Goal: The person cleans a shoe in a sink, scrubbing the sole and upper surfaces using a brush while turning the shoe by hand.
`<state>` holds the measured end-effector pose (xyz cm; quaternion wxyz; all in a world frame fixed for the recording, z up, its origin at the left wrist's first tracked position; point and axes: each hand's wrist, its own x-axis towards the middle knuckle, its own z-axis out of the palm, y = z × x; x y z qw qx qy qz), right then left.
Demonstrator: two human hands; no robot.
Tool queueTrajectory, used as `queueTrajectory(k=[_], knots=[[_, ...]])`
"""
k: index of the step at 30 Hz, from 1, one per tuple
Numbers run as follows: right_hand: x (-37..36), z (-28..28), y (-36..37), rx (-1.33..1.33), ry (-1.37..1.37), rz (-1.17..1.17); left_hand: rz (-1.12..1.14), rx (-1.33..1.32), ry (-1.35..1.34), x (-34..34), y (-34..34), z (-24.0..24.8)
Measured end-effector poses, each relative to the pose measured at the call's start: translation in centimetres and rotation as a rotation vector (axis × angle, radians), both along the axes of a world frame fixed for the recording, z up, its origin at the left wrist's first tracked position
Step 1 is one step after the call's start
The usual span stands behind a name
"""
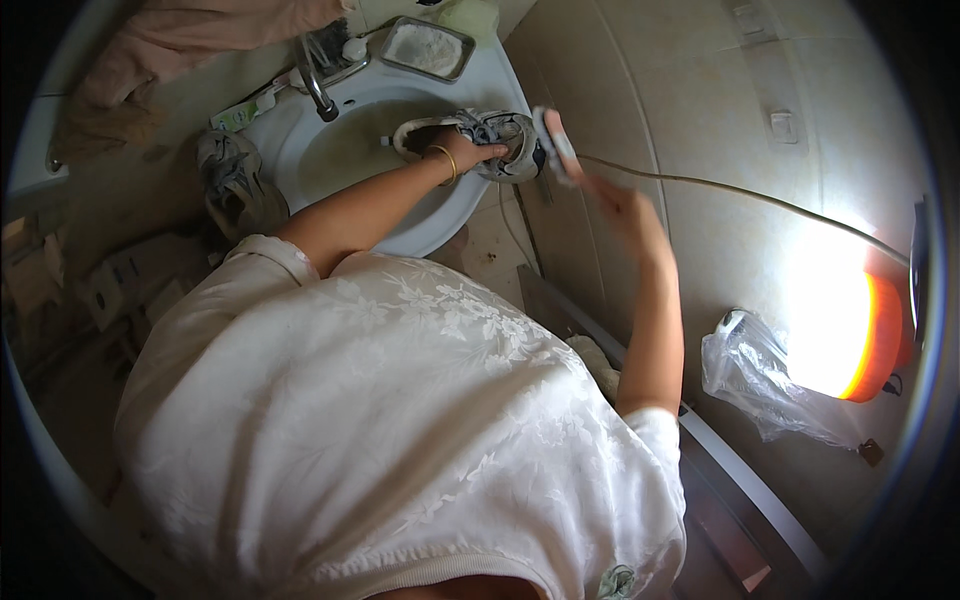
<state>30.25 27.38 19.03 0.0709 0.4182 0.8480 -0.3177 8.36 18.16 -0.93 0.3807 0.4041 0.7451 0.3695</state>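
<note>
Over the right side of the white sink, my left hand grips a grey and beige lace-up shoe by its opening. The hand's fingers are partly hidden inside the shoe, and its wrist wears a yellow bangle. Just off the shoe's right end is a scrub brush with a pale head, in my right hand. Motion blurs this hand and the brush somewhat. A second shoe of the same colours rests tilted at the sink's left rim. Cloudy water stands in the basin.
A metal tap reaches over the basin. Behind it, a metal tray holds white powder. A pink cloth hangs at the far left. Along the right tiled wall run a cord, a glowing orange lamp and a clear plastic bag.
</note>
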Motion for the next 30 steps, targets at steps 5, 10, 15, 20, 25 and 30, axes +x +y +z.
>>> queueTrajectory(k=[5, 10, 15, 20, 25, 30], knots=[[-0.2, -3.4, -3.4, 0.109, 0.158, -0.124, 0.022, -0.121, -0.020, 0.3, 0.5, -1.5], [0.8, -6.9, -4.3, 0.101, 0.301, -0.282, -0.022, -0.093, -0.054, 0.3, 1.1, -2.5], [3.1, -9.2, -8.6, 0.007, 0.476, -0.327, 0.020, -0.050, 0.065, 0.0, 0.6, -2.6], [1.1, -10.6, -5.5, 0.126, 0.566, -0.393, 0.050, -0.163, -0.043, 1.4, 1.4, 0.6], [1.0, -9.0, -12.6, 0.382, 0.130, -0.248, 0.047, -0.109, 0.043, 0.0, 0.8, -0.5], [-1.6, -8.7, -6.4, 0.648, -0.045, -0.174, 0.000, -0.158, -0.034, 1.0, 1.7, -0.4]])
